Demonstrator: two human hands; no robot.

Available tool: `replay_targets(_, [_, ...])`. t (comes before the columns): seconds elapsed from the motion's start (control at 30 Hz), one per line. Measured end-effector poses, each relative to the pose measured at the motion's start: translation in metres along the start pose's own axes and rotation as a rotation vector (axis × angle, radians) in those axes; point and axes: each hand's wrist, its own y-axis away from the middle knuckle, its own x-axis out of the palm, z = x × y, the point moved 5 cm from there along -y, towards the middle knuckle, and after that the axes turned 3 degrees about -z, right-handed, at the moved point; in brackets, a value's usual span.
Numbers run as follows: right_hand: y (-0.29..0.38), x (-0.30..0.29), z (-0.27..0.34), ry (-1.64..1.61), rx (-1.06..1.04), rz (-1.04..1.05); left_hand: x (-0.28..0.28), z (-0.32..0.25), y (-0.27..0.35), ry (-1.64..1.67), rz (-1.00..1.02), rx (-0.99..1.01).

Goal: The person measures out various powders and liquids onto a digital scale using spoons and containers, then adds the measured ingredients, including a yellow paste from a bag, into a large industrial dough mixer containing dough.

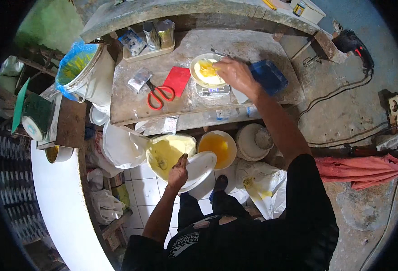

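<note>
My left hand grips a round white lid by its edge, tilted over the front of a tub lined with pale yellow plastic. Pale yellow powder or paste seems to lie in that tub. My right hand reaches over the right side of a pale bowl, fingertips at its contents; whether they pinch anything is hidden. Inside the bowl is a cream-coloured substance topped with a deeper yellow one. A small digital scale carries the bowl on the worn worktable.
Red-handled scissors, a red packet and a dark blue tray share the worktable. Left stands a white bucket with a blue liner. Below are a bucket of orange-yellow liquid and a white sack. A corded drill lies right.
</note>
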Motion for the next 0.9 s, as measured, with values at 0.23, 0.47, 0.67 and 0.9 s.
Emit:
replay_targets(0.23, [-0.008, 0.035, 0.014, 0.175, -0.089, 0.083, 0.004, 0.015, 0.007, 0.031, -0.056, -0.011])
replay_targets(0.47, [-0.021, 0.054, 0.006, 0.282, -0.037, 0.13, 0.0, 0.021, 0.017, 0.04, -0.12, 0.029])
replay_targets(0.67, [-0.028, 0.072, -0.007, 0.359, 0.004, 0.231, -0.003, 0.023, 0.021, 0.067, -0.065, -0.036])
replay_targets(0.9, [-0.037, 0.081, -0.013, 0.427, -0.004, 0.211, 0.003, 0.031, 0.025, 0.051, -0.087, -0.056])
